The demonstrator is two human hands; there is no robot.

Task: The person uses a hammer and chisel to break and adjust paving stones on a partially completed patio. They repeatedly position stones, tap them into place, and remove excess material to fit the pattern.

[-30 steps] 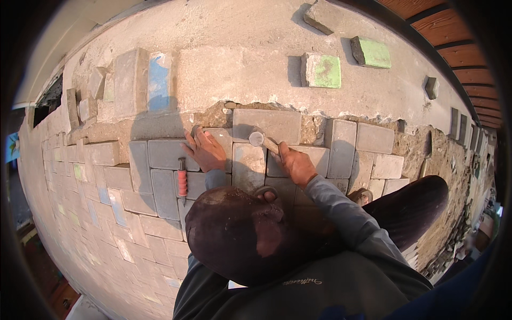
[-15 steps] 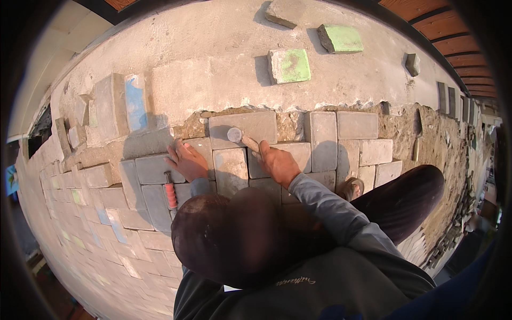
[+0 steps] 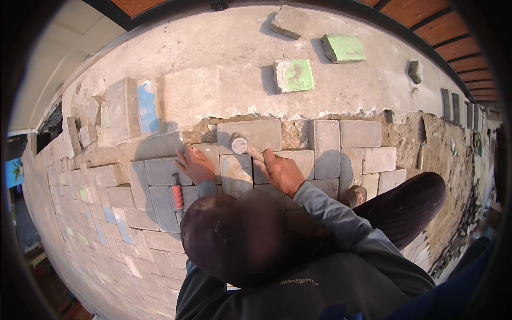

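Observation:
My right hand (image 3: 284, 174) is wrapped round the wooden handle of a hammer (image 3: 239, 144). The hammer's round metal head is over the near left part of a grey paving block (image 3: 261, 130); whether it touches the block I cannot tell. My left hand (image 3: 198, 167), fingers spread, rests on the pavers to the left of the hammer and holds nothing. Close to my left wrist, a tool with a ribbed red grip and a dark metal end (image 3: 177, 194) lies on the laid blocks. Shadow falls over the pavers around both hands.
Beyond the blocks runs a concrete strip (image 3: 213, 80) with a broken edge. Loose green-painted block pieces (image 3: 294, 76) lie on it. At the left stand a blue-marked block (image 3: 148, 106) and several grey ones. Bare soil (image 3: 450, 160) with a trowel-like tool (image 3: 421, 141) is at the right.
The whole view has shifted slightly, so the scene sits lower and further right. Against the block, the hammer head has come a little nearer to me. My left hand stays on the pavers.

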